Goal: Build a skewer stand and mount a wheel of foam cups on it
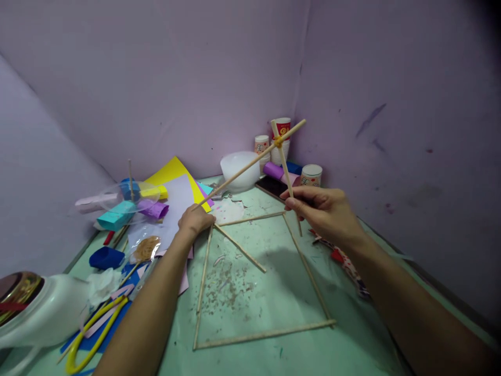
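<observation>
Two crossed sticks raised over a stick frame at the middle of the bench (305, 360).
The left hand (196, 219) appeared closed on the lower end of the long stick (242, 172), by the far left corner of the stick frame (264, 334), its fingertips partly hidden; the right hand (313, 206) pinched the short stick (285, 167) between thumb and fingers. An amber band (278, 141) bound their crossing, before the paper cups (261, 145) near the bench's far right corner. The step in hand looked like positioning this joined pair; the next move seemed to call for steadying both ends without twisting the binding.
</observation>
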Demonstrator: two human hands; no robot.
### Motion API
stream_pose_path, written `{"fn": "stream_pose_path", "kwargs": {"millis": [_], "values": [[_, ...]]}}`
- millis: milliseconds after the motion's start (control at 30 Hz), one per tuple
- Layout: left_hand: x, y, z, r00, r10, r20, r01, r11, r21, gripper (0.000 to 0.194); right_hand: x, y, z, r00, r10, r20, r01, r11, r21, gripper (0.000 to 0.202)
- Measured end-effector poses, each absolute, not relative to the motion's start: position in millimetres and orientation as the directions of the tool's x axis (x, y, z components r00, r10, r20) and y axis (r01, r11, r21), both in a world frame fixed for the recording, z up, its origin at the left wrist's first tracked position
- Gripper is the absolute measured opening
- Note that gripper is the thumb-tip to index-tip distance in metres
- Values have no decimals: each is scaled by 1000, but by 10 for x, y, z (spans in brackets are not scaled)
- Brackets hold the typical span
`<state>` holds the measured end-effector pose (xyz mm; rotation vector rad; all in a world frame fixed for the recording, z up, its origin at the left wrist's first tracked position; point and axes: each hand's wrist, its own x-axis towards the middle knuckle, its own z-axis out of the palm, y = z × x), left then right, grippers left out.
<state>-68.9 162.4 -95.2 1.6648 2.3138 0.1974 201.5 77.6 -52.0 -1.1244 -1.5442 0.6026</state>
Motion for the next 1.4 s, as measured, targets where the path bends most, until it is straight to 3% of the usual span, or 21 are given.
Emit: {"fn": "stream_pose_path", "kwargs": {"millis": [300, 633, 767, 867, 933, 967, 1000, 1100, 1167, 1300, 1400], "values": [[-774, 1907, -513, -336, 927, -164, 893, 369, 257, 24, 2091, 792, -521, 78, 890, 449, 306, 407, -861, 11], [-891, 2315, -331, -468, 882, -42, 802, 445, 398, 29, 2061, 869, -641, 40, 915, 402, 318, 369, -873, 15], [-790, 2116, -331, -336, 941, 23, 808, 276, 521, 31, 2034, 895, -710, -7, 926, 377, 341, 357, -870, 15], [-657, 1676, -292, -131, 989, 66, 773, 60, 632, 38, 2038, 919, -747, -52, 935, 351, 340, 347, -874, 15], [-589, 1327, -299, 33, 997, 66, 740, -69, 669, 32, 2048, 930, -765, -88, 941, 326, 337, 336, -880, 15], [-566, 1167, -319, 201, 975, 93, 713, -211, 669, 32, 2053, 932, -773, -108, 944, 311, 340, 329, -881, 15], [-550, 1028, -349, 257, 958, 127, 703, -275, 656, 32, 2056, 932, -782, -126, 946, 297, 347, 323, -881, 15], [-529, 761, -457, 345, 906, 247, 746, -424, 514, 25, 2061, 922, -811, -184, 943, 277, 387, 329, -861, 16], [-520, 689, -506, 415, 878, 239, 778, -479, 406, 23, 2061, 911, -827, -217, 934, 285, 418, 352, -837, 17], [-513, 641, -546, 371, 917, 145, 839, -398, 372, 26, 2054, 888, -843, -240, 912, 334, 445, 409, -797, 19], [-538, 632, -611, 245, 949, 199, 877, -305, 372, 23, 2036, 868, -845, -254, 903, 347, 428, 426, -797, 22]]}}
